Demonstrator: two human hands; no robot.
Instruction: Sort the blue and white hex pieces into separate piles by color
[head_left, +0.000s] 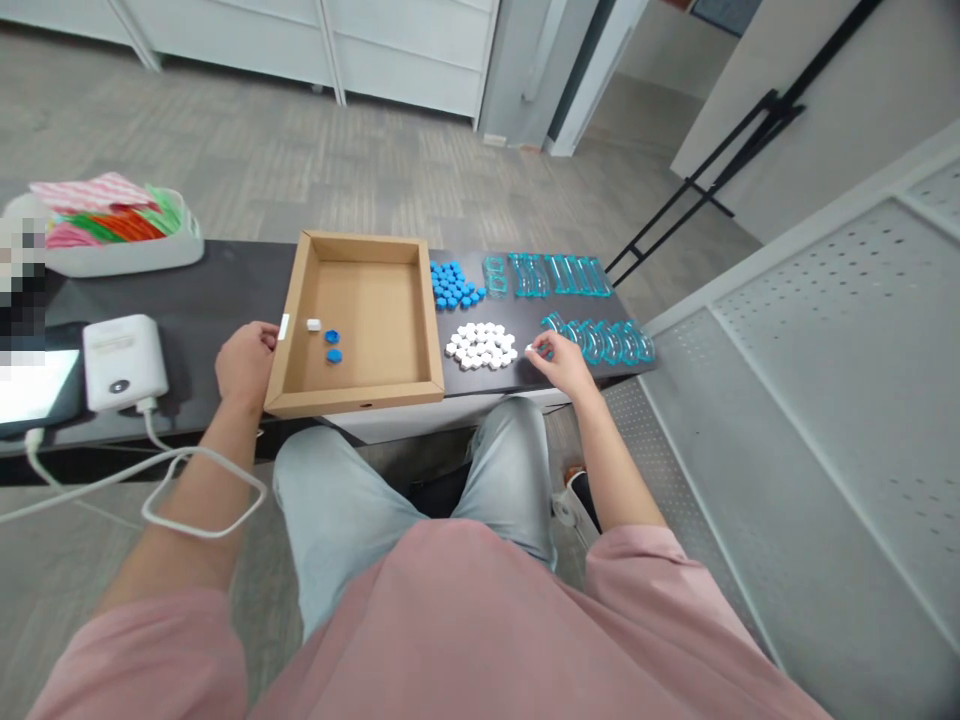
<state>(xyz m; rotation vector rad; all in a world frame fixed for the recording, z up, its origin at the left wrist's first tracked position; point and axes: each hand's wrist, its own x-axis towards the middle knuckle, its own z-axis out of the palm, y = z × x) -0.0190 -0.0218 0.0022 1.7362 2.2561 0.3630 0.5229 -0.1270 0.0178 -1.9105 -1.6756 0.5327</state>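
My right hand [561, 362] pinches a small white hexagonal piece [529, 349] just right of a cluster of white hexagonal pieces [480, 346]. My left hand [247, 362] rests at the left wall of a shallow cardboard box [437, 340], its fingers curled against the outer side. Inside the box, toward its left, lie one white piece [313, 325] and two blue pieces [333, 346]. More blue hexagonal pieces [450, 284] are heaped beside the box on the right. Clear teal-edged curved plastic parts [604, 342] stand in a row beyond my right hand.
Other clear teal plastic parts [576, 276] line the table's far right. At left are a white power bank [124, 362] with a white cable [202, 452] looping over my left forearm, a lit screen [37, 388], and a white bin [124, 258] of colourful items. A perforated panel [825, 400] stands right.
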